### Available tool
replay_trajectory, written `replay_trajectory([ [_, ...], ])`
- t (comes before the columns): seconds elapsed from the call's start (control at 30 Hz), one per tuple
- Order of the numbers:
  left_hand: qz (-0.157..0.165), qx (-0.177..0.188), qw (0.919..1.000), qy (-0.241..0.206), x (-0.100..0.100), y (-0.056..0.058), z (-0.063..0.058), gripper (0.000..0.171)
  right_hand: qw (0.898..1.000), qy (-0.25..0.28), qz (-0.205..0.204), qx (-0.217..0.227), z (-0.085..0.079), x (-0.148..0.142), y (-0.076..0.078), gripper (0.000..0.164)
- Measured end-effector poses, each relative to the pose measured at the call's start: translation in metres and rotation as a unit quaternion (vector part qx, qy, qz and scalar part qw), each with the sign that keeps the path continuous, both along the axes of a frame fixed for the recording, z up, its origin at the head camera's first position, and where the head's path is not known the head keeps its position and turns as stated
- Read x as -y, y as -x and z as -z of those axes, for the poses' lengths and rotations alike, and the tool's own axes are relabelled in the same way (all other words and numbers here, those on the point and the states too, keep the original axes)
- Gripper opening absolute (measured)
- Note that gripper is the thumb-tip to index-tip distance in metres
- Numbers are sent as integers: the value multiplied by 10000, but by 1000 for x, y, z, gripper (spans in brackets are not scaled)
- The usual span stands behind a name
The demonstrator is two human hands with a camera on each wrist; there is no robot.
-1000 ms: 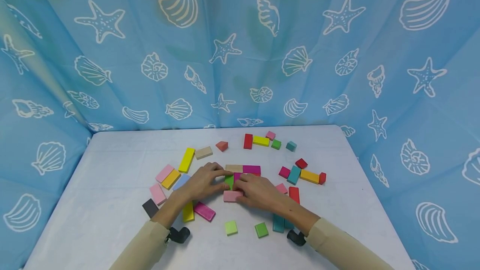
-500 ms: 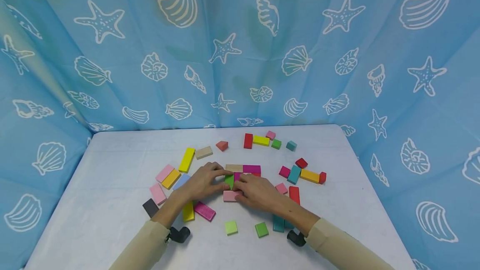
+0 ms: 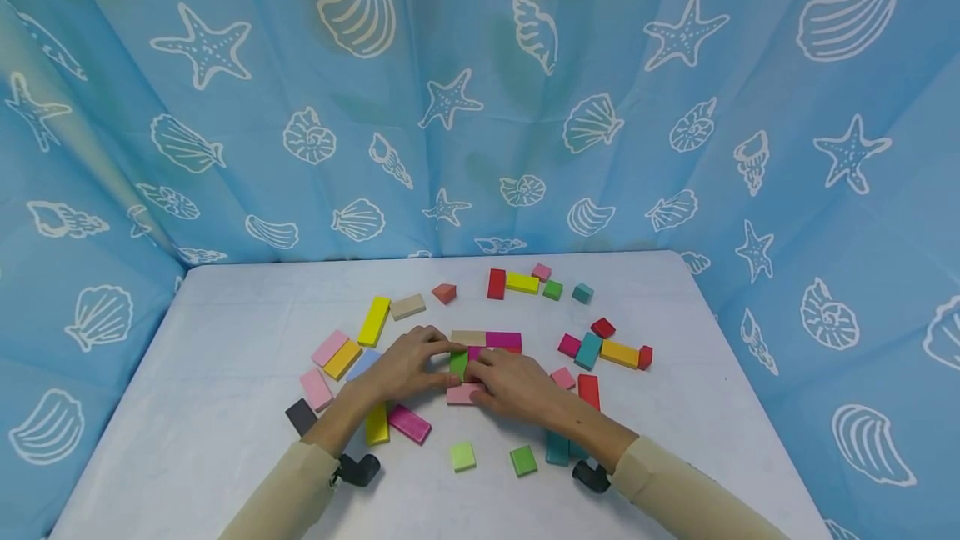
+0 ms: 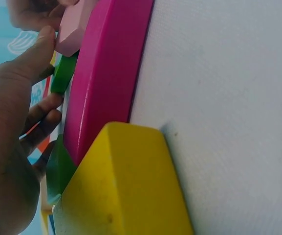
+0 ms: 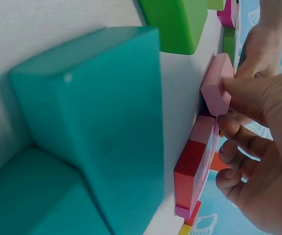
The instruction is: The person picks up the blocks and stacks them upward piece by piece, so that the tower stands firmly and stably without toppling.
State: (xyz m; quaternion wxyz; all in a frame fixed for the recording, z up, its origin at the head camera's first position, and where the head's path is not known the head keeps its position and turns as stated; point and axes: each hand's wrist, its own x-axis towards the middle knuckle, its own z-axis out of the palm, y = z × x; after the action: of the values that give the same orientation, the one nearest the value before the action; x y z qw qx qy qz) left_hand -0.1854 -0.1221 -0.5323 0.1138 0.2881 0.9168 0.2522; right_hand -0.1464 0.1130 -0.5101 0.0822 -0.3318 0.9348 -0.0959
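Lower middle of frame: left hand [image 3: 408,363] pinches a green block [image 3: 458,364]; right hand [image 3: 517,386] thumbs a pink block [image 3: 462,394], can't tell if gripped.

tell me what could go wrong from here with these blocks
The right hand touches the pink block, close beside the green block that the left hand is on, so a firm push might knock either out of line. The right forearm passes close to a teal block, so pulling back carelessly could bump it.
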Motion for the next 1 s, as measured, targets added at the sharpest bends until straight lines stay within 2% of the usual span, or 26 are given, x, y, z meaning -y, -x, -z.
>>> replay_trajectory([
  [0.3, 32, -80, 10000, 35, 1, 1, 4, 61, 10000, 13, 67, -25, 1, 1, 1, 36],
  [1.0, 7, -168, 9999, -10, 1, 1, 7, 63, 9998, 6, 162, 104, 1, 2, 6, 39],
])
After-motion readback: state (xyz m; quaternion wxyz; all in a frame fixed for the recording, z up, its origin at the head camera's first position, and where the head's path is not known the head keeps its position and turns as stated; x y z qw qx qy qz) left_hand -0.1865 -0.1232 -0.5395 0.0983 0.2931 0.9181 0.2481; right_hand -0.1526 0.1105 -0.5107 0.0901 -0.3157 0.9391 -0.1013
